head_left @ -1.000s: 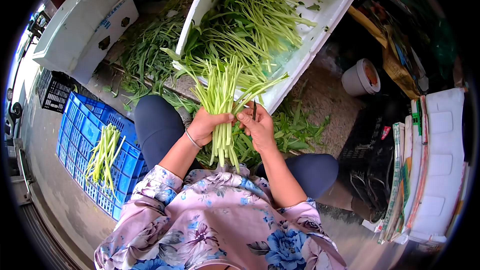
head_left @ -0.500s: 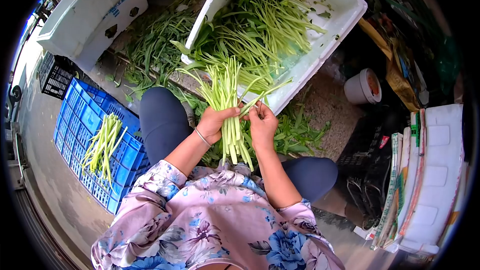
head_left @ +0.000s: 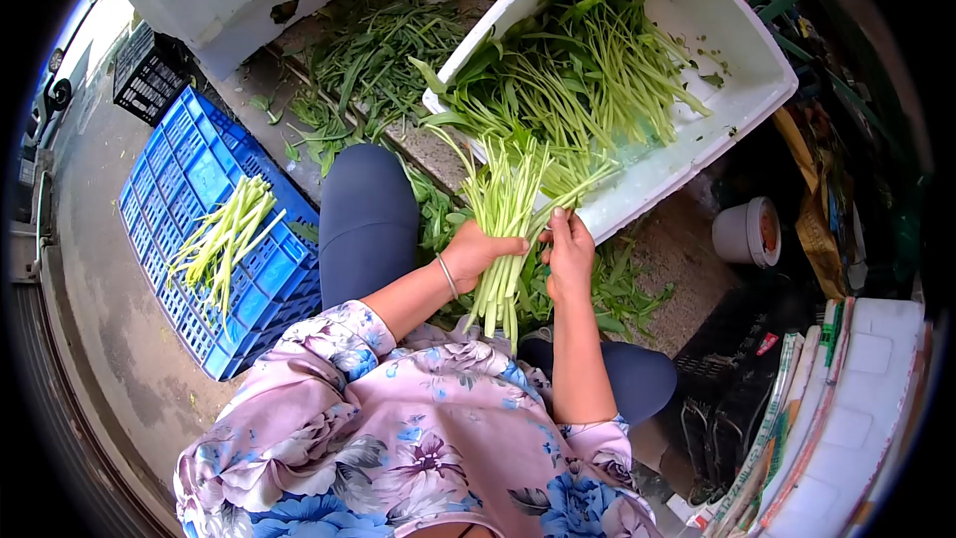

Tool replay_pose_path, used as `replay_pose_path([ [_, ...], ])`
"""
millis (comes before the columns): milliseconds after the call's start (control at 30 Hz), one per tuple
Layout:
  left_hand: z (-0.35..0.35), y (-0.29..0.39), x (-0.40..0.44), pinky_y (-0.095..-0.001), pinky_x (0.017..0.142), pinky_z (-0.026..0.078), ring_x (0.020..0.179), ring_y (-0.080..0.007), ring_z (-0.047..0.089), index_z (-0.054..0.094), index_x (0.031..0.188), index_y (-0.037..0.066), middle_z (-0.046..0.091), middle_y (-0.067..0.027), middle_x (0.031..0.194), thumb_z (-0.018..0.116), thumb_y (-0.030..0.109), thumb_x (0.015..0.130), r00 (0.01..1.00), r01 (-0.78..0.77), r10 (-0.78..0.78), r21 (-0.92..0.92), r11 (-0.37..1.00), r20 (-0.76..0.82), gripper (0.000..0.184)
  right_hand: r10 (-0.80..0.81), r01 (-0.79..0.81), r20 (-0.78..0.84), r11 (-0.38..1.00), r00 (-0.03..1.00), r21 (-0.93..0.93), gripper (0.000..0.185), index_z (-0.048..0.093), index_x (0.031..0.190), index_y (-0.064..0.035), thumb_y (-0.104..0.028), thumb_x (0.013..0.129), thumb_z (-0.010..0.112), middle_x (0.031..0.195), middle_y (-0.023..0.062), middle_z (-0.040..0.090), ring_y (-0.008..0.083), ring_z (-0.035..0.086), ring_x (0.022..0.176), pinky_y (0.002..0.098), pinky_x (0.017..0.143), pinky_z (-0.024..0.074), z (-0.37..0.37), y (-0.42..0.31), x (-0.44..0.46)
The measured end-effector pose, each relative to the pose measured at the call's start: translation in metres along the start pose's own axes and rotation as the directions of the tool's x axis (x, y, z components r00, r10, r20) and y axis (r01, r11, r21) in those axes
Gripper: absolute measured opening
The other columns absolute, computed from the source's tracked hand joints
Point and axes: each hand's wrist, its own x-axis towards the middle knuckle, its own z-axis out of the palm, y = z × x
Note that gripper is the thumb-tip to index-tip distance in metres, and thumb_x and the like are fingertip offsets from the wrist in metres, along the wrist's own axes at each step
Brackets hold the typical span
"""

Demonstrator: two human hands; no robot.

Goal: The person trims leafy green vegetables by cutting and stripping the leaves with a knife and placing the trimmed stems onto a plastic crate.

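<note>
Shifted rightward in view since the earlier frame, the left hand (head_left: 481, 251) wraps around the middle of a bunch of stems (head_left: 510, 189); beside it, the right hand (head_left: 571, 254) pinches its outer stems. Beyond the grip sits a white box (head_left: 722, 154).

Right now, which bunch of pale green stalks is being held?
The bunch gripped by the left hand; the other bunch lies on the blue plastic crate.

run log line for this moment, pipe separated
left hand: closed around stem bundle | right hand: at bundle's right edge | white foam box: leafy greens inside | blue crate: loose stems on top
</note>
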Motion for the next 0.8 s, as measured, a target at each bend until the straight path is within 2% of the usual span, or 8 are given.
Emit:
replay_pose_path([
  [67, -0.001, -0.004, -0.002, -0.0288, 0.066, 0.050, 0.073, -0.0159, 0.060, 0.055, 0.101, 0.002, 0.061, -0.0060, 0.085, 0.065, -0.003, 0.071, 1.000, 0.003, -0.002, -0.001, 1.000, 0.024, 0.032, -0.039, 0.040, 0.012, 0.993, 0.999, -0.112, 0.023, 0.055, 0.082, -0.0041, -0.027, 0.084, 0.061, 0.066, -0.0017, 0.048, 0.0062, 0.044, 0.054, 0.0196, 0.040, 0.0300, 0.002, 0.008, 0.009],
  [300, -0.019, 0.003, 0.003, -0.0271, 0.070, 0.048, 0.079, -0.0142, 0.058, 0.054, 0.107, 0.003, 0.061, -0.0062, 0.096, 0.065, -0.001, 0.069, 0.989, 0.103, -0.113, 0.103, 0.989, 0.100, 0.040, 0.089, -0.053, 0.132, 0.966, 0.987, -0.254, 0.018, 0.057, 0.082, -0.0017, -0.019, 0.084, 0.059, 0.061, -0.0009, 0.048, 0.0059, 0.042, 0.048, 0.0202, 0.039, 0.0306, -0.012, -0.004, 0.030],
  [367, -0.025, 0.007, 0.007, -0.0278, 0.074, 0.047, 0.085, -0.0140, 0.057, 0.052, 0.111, 0.003, 0.059, -0.0079, 0.103, 0.064, -0.001, 0.070, 0.992, 0.067, -0.065, -0.015, 0.998, 0.107, 0.043, 0.018, 0.036, 0.135, 0.921, 0.991, -0.387, 0.019, 0.058, 0.084, -0.0007, -0.020, 0.084, 0.059, 0.061, -0.0011, 0.049, 0.0051, 0.042, 0.048, 0.0199, 0.040, 0.0318, -0.021, -0.007, 0.043],
  [433, -0.029, 0.010, 0.009, -0.0299, 0.080, 0.046, 0.093, -0.0158, 0.056, 0.050, 0.115, 0.002, 0.058, -0.0090, 0.108, 0.063, 0.001, 0.072, 0.987, 0.095, -0.088, -0.049, 0.994, 0.131, 0.045, 0.104, 0.022, 0.229, 0.871, 0.968, -0.491, 0.019, 0.058, 0.085, -0.0004, -0.019, 0.084, 0.059, 0.059, -0.0009, 0.050, 0.0047, 0.042, 0.047, 0.0197, 0.040, 0.0322, -0.018, -0.025, 0.043],
  [567, -0.025, 0.007, 0.013, -0.0369, 0.080, 0.051, 0.093, -0.0249, 0.060, 0.047, 0.115, 0.001, 0.059, -0.0122, 0.103, 0.058, 0.005, 0.078, 0.953, 0.147, -0.062, -0.273, 0.951, 0.298, 0.039, 0.265, -0.082, 0.482, 0.927, 0.835, -0.367, 0.021, 0.057, 0.086, -0.0002, -0.021, 0.084, 0.060, 0.060, -0.0004, 0.051, 0.0051, 0.045, 0.048, 0.0179, 0.043, 0.0350, 0.011, -0.033, 0.033],
  [667, -0.028, 0.006, 0.018, -0.0401, 0.080, 0.052, 0.091, -0.0264, 0.061, 0.046, 0.117, 0.002, 0.059, -0.0135, 0.106, 0.057, 0.007, 0.079, 0.975, 0.168, -0.106, -0.337, 0.926, 0.194, 0.039, 0.347, -0.133, 0.521, 0.905, 0.780, -0.404, 0.029, 0.057, 0.096, 0.0036, -0.022, 0.082, 0.063, 0.068, 0.0024, 0.055, 0.0063, 0.048, 0.052, 0.0187, 0.045, 0.0380, 0.016, -0.036, 0.054],
  [733, -0.027, 0.009, 0.016, -0.0406, 0.078, 0.052, 0.088, -0.0253, 0.061, 0.043, 0.120, 0.002, 0.057, -0.0146, 0.109, 0.056, 0.006, 0.080, 0.979, 0.175, -0.121, -0.373, 0.911, 0.164, 0.042, 0.013, 0.150, 0.343, 0.885, 0.939, -0.442, 0.034, 0.057, 0.097, 0.0077, -0.021, 0.080, 0.064, 0.067, 0.0019, 0.053, 0.0085, 0.050, 0.054, 0.0216, 0.049, 0.0416, 0.023, -0.037, 0.078],
  [800, -0.027, 0.013, 0.016, -0.0405, 0.077, 0.053, 0.087, -0.0249, 0.061, 0.042, 0.120, 0.002, 0.057, -0.0149, 0.110, 0.056, 0.005, 0.080, 0.981, 0.173, -0.122, -0.389, 0.905, 0.153, 0.043, -0.103, 0.163, 0.169, 0.905, 0.980, -0.393, 0.035, 0.058, 0.099, 0.0041, -0.020, 0.077, 0.068, 0.069, 0.0044, 0.058, 0.0145, 0.057, 0.062, 0.0250, 0.057, 0.0454, 0.017, -0.035, 0.126],
])
